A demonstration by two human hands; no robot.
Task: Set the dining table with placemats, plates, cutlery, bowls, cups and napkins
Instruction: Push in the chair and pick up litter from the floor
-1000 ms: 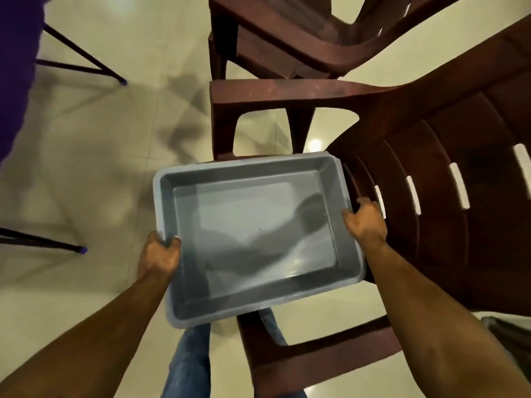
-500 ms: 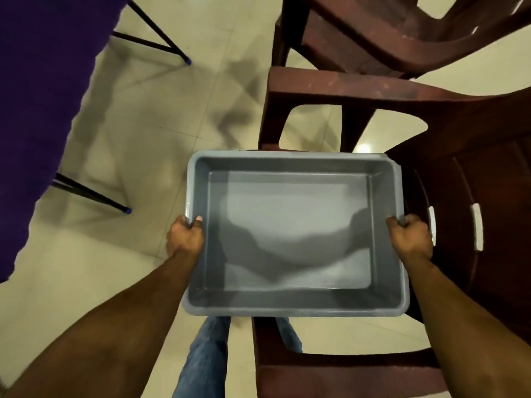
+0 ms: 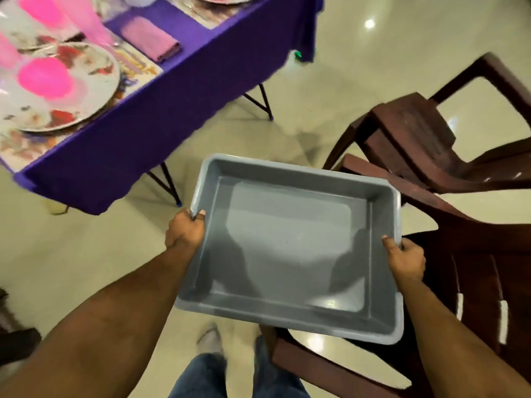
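I hold an empty grey plastic tub (image 3: 290, 248) in front of me, over the floor and a chair. My left hand (image 3: 185, 229) grips its left rim and my right hand (image 3: 405, 261) grips its right rim. At the upper left stands the table under a purple cloth (image 3: 138, 122). On it lie a patterned plate (image 3: 71, 90) on a placemat (image 3: 140, 67), a pink bowl (image 3: 44, 79) on that plate, pink cups (image 3: 83, 21), and a folded pink napkin (image 3: 150, 38). A second plate shows at the top edge.
Two dark brown plastic chairs (image 3: 416, 145) stand on the right, one partly under the tub. The table's black folding legs (image 3: 169, 185) reach the cream tiled floor. My jeans and feet show at the bottom.
My view has swung up and left, and the laid table has come into sight. The tub has turned slightly and stays gripped by both hands.
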